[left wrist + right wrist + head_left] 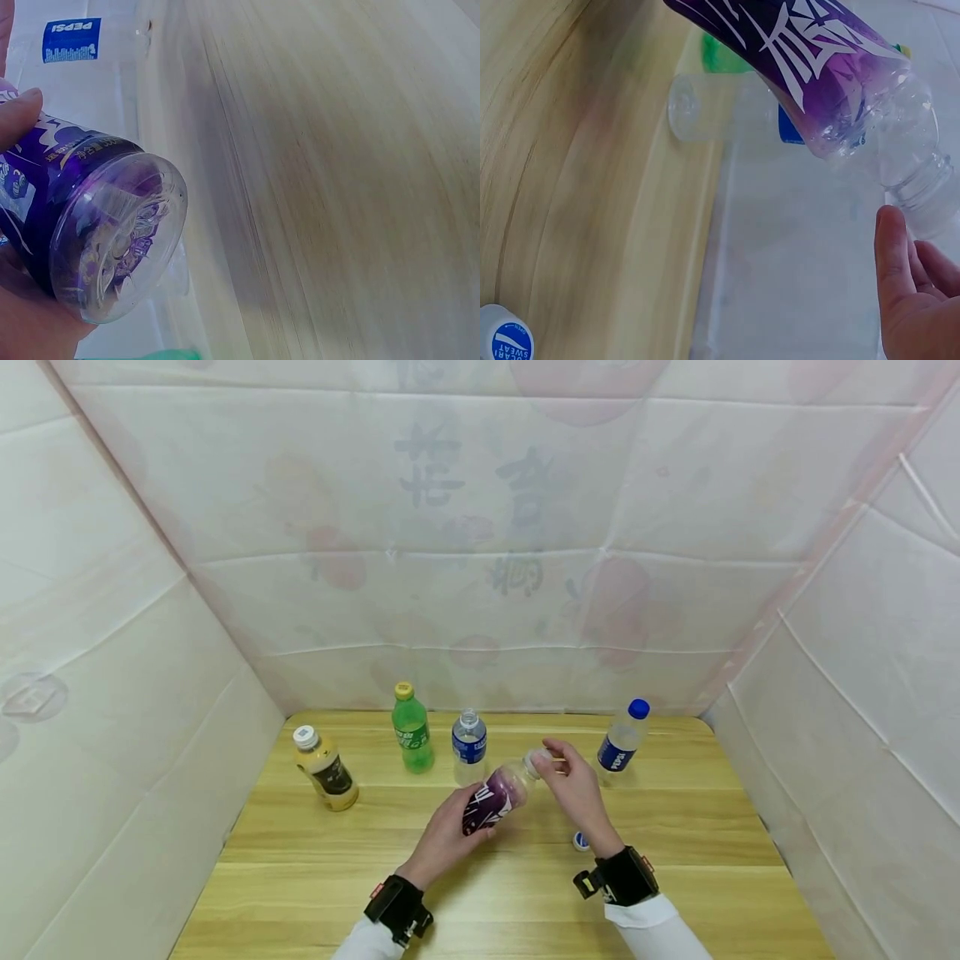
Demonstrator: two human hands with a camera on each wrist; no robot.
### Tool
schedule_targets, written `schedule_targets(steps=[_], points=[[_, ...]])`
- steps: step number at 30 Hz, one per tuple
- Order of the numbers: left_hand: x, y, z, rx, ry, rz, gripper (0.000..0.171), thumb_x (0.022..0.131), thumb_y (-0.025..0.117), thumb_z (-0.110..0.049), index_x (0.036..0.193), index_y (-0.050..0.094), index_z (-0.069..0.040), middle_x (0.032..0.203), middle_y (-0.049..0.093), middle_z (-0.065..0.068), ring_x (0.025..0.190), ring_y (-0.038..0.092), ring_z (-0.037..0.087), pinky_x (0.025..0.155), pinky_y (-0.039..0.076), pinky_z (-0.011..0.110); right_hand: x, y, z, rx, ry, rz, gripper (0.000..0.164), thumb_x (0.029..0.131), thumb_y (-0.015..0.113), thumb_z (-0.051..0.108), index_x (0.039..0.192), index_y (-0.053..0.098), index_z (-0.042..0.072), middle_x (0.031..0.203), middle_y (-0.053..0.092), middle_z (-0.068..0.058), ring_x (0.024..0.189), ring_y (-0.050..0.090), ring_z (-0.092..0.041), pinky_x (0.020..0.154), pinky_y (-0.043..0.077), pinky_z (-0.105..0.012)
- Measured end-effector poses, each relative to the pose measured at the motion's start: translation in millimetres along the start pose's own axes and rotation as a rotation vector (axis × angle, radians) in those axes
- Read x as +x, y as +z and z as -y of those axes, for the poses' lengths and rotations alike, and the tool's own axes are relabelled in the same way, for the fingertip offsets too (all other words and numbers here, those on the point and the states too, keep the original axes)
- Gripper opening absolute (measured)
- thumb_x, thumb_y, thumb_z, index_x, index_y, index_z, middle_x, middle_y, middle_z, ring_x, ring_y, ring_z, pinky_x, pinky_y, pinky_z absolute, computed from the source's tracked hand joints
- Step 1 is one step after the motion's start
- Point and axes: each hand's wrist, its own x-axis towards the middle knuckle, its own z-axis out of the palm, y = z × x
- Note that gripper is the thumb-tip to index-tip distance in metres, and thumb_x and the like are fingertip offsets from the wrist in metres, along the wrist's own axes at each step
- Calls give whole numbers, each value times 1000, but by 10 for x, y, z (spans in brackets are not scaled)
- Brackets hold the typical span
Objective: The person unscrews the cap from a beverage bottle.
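Observation:
A clear plastic bottle with a purple label is tilted above the table, its neck up and to the right. My left hand grips it round the lower part; the ridged base faces the left wrist view. At the neck, the thumb and fingers of my right hand pinch the white cap. In the right wrist view those fingertips are right at the cap. A loose blue-and-white cap lies on the table beside my right wrist. An uncapped clear bottle with a blue label stands just behind the purple one.
On the wooden table stand a green bottle with a yellow cap, a yellow drink bottle with a white cap at the left, and a Pepsi bottle with a blue cap at the right. Cloth-covered walls enclose the back and sides.

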Motion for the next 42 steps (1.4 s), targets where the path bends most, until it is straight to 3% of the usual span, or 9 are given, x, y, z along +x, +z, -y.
schedule_targets(steps=[7, 20, 33, 42], points=[[0, -9, -7, 12, 7, 0, 79, 84, 87, -22, 151, 47, -6, 141, 59, 16, 125, 60, 33, 105, 50, 53, -9, 15, 30, -21, 13, -7, 53, 95, 76, 37, 136, 64, 5, 121, 68, -14, 104, 65, -26, 81, 57, -24], [-5, -4, -29, 16, 12, 19, 82, 84, 88, -20, 151, 45, -4, 139, 60, 18, 123, 60, 34, 104, 51, 54, -38, 33, 21, -22, -11, -12, 45, 96, 76, 33, 129, 68, 3, 119, 69, -14, 106, 66, -27, 86, 59, -30], [76, 31, -152, -4, -45, 29, 98, 81, 89, -43, 157, 37, -9, 150, 51, 15, 133, 54, 35, 109, 48, 53, -146, 132, 157, -8, -116, -3, 45, 92, 81, 28, 125, 68, 0, 117, 69, -13, 105, 70, -29, 86, 61, -32], [94, 50, -198, -40, -38, 21, 93, 84, 89, -28, 158, 36, -6, 154, 48, 18, 136, 52, 37, 112, 44, 53, -195, 163, 218, -36, -146, 6, 41, 93, 80, 26, 124, 69, 2, 115, 68, -10, 106, 68, -27, 88, 61, -34]])
